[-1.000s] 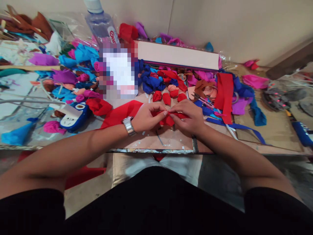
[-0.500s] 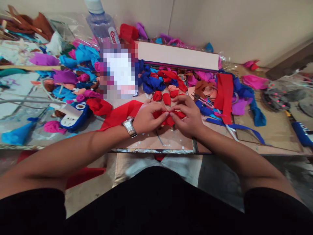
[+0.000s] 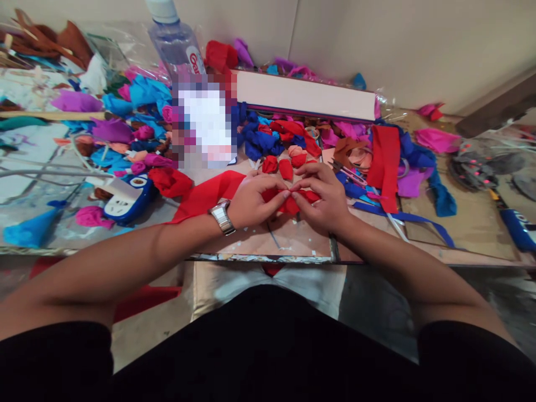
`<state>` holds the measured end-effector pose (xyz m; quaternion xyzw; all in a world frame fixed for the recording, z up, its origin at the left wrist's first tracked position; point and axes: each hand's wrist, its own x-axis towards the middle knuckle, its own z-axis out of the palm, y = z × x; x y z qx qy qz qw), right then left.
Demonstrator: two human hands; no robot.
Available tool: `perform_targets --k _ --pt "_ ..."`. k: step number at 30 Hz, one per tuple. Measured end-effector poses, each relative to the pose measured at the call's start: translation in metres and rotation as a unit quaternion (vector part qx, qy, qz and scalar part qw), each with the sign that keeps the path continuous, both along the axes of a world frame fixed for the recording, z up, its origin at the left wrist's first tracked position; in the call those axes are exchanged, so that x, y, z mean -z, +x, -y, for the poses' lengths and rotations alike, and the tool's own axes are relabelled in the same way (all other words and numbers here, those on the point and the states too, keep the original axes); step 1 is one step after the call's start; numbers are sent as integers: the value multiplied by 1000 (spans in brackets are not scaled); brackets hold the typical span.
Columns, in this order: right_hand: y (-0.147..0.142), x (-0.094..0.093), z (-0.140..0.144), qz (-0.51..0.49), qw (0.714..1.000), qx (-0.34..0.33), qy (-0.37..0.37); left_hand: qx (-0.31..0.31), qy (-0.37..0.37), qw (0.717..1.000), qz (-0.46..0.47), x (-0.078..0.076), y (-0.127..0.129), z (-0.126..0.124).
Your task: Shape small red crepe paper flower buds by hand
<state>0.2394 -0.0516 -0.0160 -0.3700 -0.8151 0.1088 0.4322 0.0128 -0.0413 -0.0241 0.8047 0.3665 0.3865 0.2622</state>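
Observation:
My left hand (image 3: 253, 201), with a silver watch (image 3: 221, 216) on its wrist, and my right hand (image 3: 321, 200) meet at the middle of the table and pinch a red strip of crepe paper (image 3: 207, 195) between their fingertips. The strip trails away to the left under my left hand. A folded red bunch of it (image 3: 291, 205) sits between my thumbs. Three small red paper buds (image 3: 286, 166) lie just beyond my fingers.
Scraps and rolled buds of blue, purple, pink and red paper cover the table (image 3: 259, 240). A water bottle (image 3: 176, 42) stands at the back, a long white box (image 3: 305, 96) beside it. Scissors (image 3: 347, 172) lie right of my hands, a blue-and-white device (image 3: 125, 200) to the left.
My right hand's fingers lifted and curled over the red paper, meeting the left fingertips a little farther from me. In the last half second both hands have hardly moved.

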Motion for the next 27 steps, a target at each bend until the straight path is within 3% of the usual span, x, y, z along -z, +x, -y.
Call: perform_targets --k 7,18,24,27 --pt "-1 2 -1 -12 999 -22 -29 17 -12 1000 21 0 0 -1" --pt "-1 5 -4 -17 995 -25 -91 -16 40 998 -53 -3 0 3" --pt "2 5 -6 27 999 -20 -17 -15 54 995 -78 1 -1 -1" --pt "2 6 -7 37 999 -23 -30 -7 60 995 -74 2 0 -1"
